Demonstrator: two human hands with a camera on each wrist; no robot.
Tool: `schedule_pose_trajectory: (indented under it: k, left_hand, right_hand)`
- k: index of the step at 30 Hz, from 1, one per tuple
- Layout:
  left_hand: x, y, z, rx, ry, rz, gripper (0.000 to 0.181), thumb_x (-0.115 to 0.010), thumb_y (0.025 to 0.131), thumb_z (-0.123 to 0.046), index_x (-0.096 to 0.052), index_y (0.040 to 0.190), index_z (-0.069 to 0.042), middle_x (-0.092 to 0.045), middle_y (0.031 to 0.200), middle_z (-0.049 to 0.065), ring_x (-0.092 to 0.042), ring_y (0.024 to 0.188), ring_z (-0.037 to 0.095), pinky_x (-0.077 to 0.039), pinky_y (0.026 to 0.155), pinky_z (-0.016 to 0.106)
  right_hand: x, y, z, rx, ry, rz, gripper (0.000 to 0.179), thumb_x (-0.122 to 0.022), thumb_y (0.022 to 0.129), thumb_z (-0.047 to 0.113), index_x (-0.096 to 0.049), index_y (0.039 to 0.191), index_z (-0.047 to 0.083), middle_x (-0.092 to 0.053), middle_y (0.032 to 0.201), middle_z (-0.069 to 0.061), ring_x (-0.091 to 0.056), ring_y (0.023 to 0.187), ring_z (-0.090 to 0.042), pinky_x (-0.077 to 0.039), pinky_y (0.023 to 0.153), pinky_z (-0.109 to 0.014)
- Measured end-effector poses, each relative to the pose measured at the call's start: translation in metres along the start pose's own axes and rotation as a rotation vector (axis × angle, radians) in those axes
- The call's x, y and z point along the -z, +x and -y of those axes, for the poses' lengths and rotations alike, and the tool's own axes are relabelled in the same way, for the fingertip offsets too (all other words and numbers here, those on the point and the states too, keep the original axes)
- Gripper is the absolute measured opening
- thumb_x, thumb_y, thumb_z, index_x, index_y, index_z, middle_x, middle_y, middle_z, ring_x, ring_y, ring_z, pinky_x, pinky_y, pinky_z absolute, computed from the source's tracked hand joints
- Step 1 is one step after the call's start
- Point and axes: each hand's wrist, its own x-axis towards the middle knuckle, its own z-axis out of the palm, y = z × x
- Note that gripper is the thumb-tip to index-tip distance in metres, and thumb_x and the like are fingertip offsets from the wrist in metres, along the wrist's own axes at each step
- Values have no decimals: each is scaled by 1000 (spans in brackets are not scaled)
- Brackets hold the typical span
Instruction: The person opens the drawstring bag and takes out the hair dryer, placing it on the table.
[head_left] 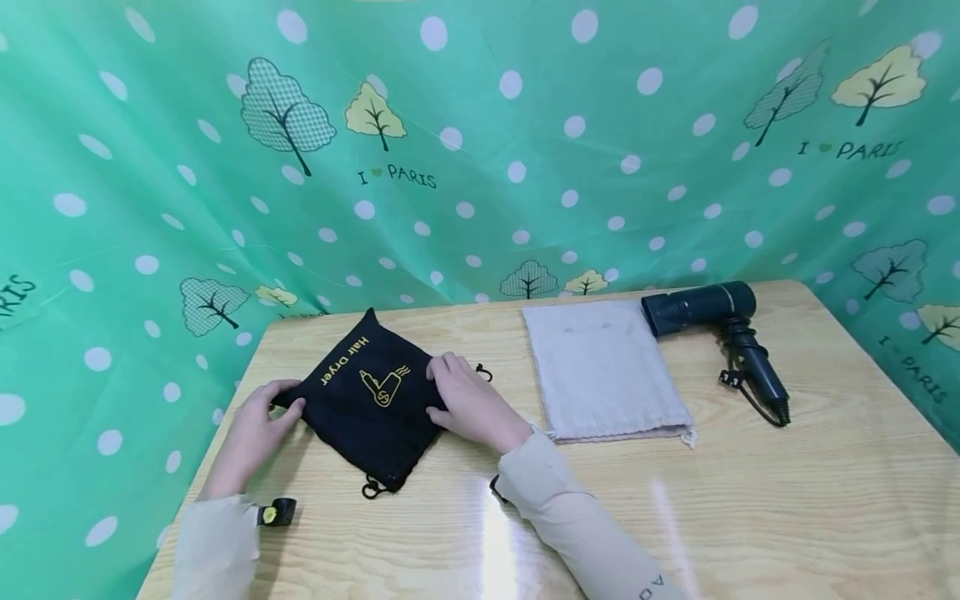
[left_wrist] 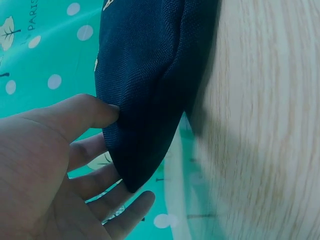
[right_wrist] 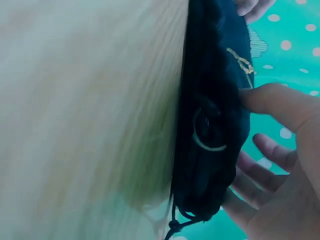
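A black drawstring pouch [head_left: 348, 429], printed with "Hair Dryer" and a yellow dryer drawing, lies turned diagonally at the left of the table. My left hand [head_left: 251, 433] pinches its left corner. In the left wrist view the thumb presses the front of the dark cloth [left_wrist: 145, 95] while the other fingers lie behind it. On the pouch's right side, my right hand [head_left: 474, 404] holds the edge. The right wrist view has the right thumb [right_wrist: 270, 102] on the printed face and fingers behind. Black cord loops [head_left: 372, 486] stick out at the near corner.
Right of the pouch, a light grey drawstring bag [head_left: 603, 371] lies flat. A dark hair dryer [head_left: 701, 307] touches or overlaps its far right corner, its cord and plug [head_left: 731, 379] beside the handle. A green patterned curtain [head_left: 480, 150] hangs behind the wooden table [head_left: 810, 508].
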Motion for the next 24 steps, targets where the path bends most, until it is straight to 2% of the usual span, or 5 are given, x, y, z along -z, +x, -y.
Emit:
schedule_pose_trajectory:
  k: [7, 15, 17, 20, 24]
  left_hand:
    - [-2, 0, 0, 3, -11, 4, 43, -54, 103, -28, -55, 133, 2, -51, 135, 31, -41, 130, 51, -32, 105, 65]
    - [3, -4, 2, 25, -3, 31, 46, -50, 104, -32, -52, 135, 2, -50, 135, 31, -40, 130, 51, -33, 103, 66]
    - [3, -4, 2, 23, -11, 36, 47, -50, 104, -32, -52, 135, 3, -49, 135, 31, -40, 130, 52, -33, 104, 66]
    - [0, -2, 3, 14, -13, 33, 45, -51, 104, -31, -53, 134, 3, -51, 134, 31, -45, 126, 50, -37, 101, 64]
    - [-4, 1, 2, 11, 4, 20, 43, -53, 103, -30, -56, 133, 0, -58, 130, 27, -58, 112, 41, -47, 91, 38]
  right_hand:
    - [8, -11, -1, -106, -57, 51, 31, -76, 88, 31, -58, 100, 9, -50, 97, -2, -46, 90, -18, -47, 78, -31]
    - [17, -17, -5, -217, -146, 178, 30, -81, 80, 36, -61, 75, 14, -61, 96, -4, -56, 91, -23, -52, 69, -36]
    - [16, -18, -7, -218, -156, 196, 28, -80, 82, 36, -64, 78, 13, -64, 98, -5, -57, 93, -23, -53, 70, -37]
    - [14, -19, -8, -202, -161, 194, 27, -77, 84, 33, -68, 92, 9, -65, 105, -7, -60, 98, -23, -55, 74, -38]
    - [15, -19, -9, -191, -143, 172, 35, -76, 85, 29, -66, 108, 5, -65, 112, -10, -61, 106, -24, -56, 79, -39]
